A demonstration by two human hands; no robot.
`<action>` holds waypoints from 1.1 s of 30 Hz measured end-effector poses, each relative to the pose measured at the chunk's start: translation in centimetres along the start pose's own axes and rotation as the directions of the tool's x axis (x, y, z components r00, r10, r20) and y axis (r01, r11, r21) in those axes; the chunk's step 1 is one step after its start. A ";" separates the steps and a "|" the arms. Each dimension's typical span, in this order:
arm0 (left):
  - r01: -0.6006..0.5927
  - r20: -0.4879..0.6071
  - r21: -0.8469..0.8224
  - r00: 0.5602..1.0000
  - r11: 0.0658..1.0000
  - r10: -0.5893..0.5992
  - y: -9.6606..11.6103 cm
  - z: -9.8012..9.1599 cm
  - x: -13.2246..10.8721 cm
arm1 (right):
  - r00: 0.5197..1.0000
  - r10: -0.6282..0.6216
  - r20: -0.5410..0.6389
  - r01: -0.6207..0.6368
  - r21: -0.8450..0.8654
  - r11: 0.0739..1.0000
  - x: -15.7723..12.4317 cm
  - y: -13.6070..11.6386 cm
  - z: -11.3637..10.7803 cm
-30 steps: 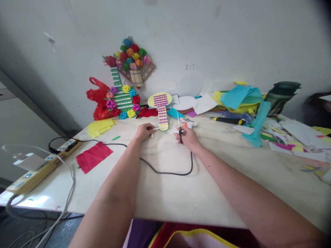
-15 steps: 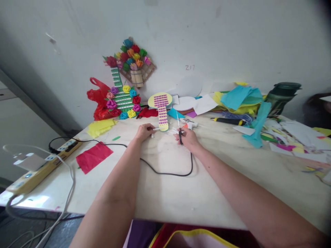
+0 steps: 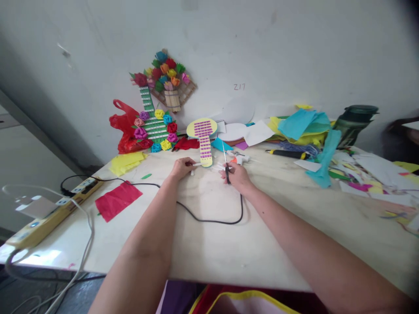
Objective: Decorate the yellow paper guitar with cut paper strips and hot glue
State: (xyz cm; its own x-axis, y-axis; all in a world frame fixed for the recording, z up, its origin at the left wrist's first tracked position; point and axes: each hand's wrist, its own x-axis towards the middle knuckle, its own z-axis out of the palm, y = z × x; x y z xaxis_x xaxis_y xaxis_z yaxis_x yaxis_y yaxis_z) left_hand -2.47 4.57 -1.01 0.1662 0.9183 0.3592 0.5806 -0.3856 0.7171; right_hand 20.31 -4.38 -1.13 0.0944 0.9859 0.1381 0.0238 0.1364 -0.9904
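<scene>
My left hand (image 3: 183, 166) is closed on a thin white stick (image 3: 197, 164), its free end pointing right toward the foot of a yellow cutout (image 3: 206, 163). That cutout has a round head and a narrow neck covered in rows of purple strips. In my right hand (image 3: 236, 175) are scissors (image 3: 227, 172), with the blades pointing up and away and the black handle round my fingers. Several small white pieces (image 3: 217, 167) lie beside the right fingertips. Just beyond that hand rests a white glue gun (image 3: 240, 158) with an orange part.
A green guitar-shaped craft (image 3: 155, 126) with paper flowers leans at the wall. Black cable (image 3: 209, 221) loops across the table from a power strip (image 3: 52, 216). Red paper (image 3: 118, 200) lies left; a utility knife (image 3: 286, 153), bottle (image 3: 356, 124) and paper scraps (image 3: 373, 174) lie right.
The whole view has shifted very slightly. Both hands keep nearly the same place and hold, the left on the white stick and the right on the scissors.
</scene>
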 end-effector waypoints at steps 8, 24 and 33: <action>-0.029 -0.047 -0.059 0.999 0.998 0.026 0.5 -0.1 -0.1 | 0.999 0.028 -0.018 -0.028 0.010 1.000 -0.3 -0.6 0.1; -0.338 0.148 -0.143 0.922 0.930 0.358 8.0 1.6 -1.2 | 0.996 0.060 -0.069 -0.052 0.103 0.993 0.4 -2.3 -1.4; -0.152 0.086 -0.390 0.976 0.908 0.200 9.9 1.7 -2.9 | 0.994 0.014 -0.110 0.008 0.194 0.981 0.1 -3.3 -0.8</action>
State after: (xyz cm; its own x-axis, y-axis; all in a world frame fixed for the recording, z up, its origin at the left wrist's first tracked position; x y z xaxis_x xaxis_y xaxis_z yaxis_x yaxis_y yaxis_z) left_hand 4.18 -1.78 4.03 0.3469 0.8266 0.4431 0.1914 -0.5249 0.8294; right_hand 21.08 -4.77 2.13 0.2038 0.9710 0.1248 -0.1686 0.1604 -0.9725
